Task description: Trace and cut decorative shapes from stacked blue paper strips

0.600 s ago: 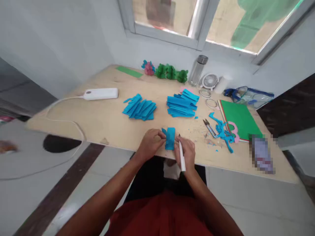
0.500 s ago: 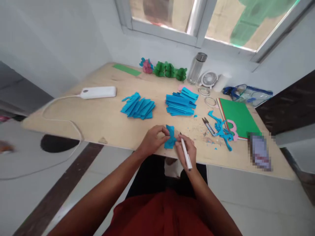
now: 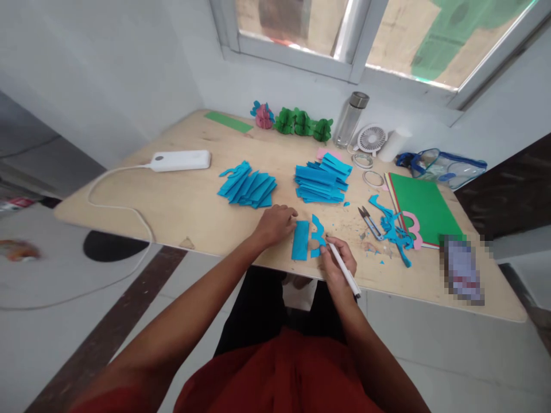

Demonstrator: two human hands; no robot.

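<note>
A blue paper rectangle (image 3: 300, 241) lies near the table's front edge. My left hand (image 3: 276, 225) rests at its upper left, fingers curled; whether they hold anything is hidden. My right hand (image 3: 339, 261) grips a white pen (image 3: 344, 269) and touches a wavy-edged blue cutout (image 3: 317, 236) just right of the rectangle. Beyond my hands are a left stack of folded blue paper (image 3: 249, 186) and a right stack (image 3: 321, 182). Small snips (image 3: 370, 222) lie open to the right, beside blue paper scraps (image 3: 394, 229).
Green paper sheets (image 3: 426, 206), a pink cutout (image 3: 413, 229) and a blurred-out object (image 3: 462, 269) lie right. A glass bottle (image 3: 350, 120), fan (image 3: 371, 139), tape rings and clear pouch (image 3: 451, 166) stand behind. A white power strip (image 3: 181, 160) with its cable is left.
The wavy blue cutout has moved off the rectangle to its right with my right hand. My left hand has shifted slightly up, away from the rectangle. The view has shifted a little.
</note>
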